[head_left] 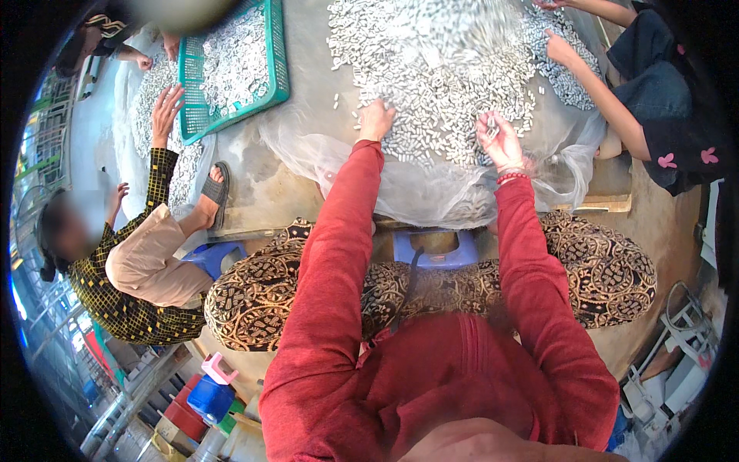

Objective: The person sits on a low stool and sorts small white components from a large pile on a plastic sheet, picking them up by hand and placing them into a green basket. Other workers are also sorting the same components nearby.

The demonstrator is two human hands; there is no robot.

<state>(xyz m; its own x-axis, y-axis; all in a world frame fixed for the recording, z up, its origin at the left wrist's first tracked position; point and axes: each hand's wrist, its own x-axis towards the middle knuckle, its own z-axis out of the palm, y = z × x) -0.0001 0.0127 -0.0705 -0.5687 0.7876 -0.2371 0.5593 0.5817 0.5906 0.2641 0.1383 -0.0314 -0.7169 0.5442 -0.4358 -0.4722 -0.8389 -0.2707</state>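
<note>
A broad heap of small white-grey cylindrical pieces [431,85] covers a clear plastic sheet in front of me. My left hand [376,120] rests at the heap's near left edge, its fingers curled down; what they hold, if anything, is hidden. Farther right, my right hand [502,143] is turned palm up over the near right edge, with a few of the same small pieces between its curled fingers. A red bead bracelet [514,177] circles that wrist. A couple of loose pieces [336,101] lie apart, left of the heap.
A teal plastic basket [281,69] full of similar pieces stands at the far left. Beside it sits a co-worker in a checked shirt [146,285]. From the right, another person's arm [608,100] reaches to a smaller pile. Crumpled clear sheeting [446,189] borders my side, above a blue stool [436,254].
</note>
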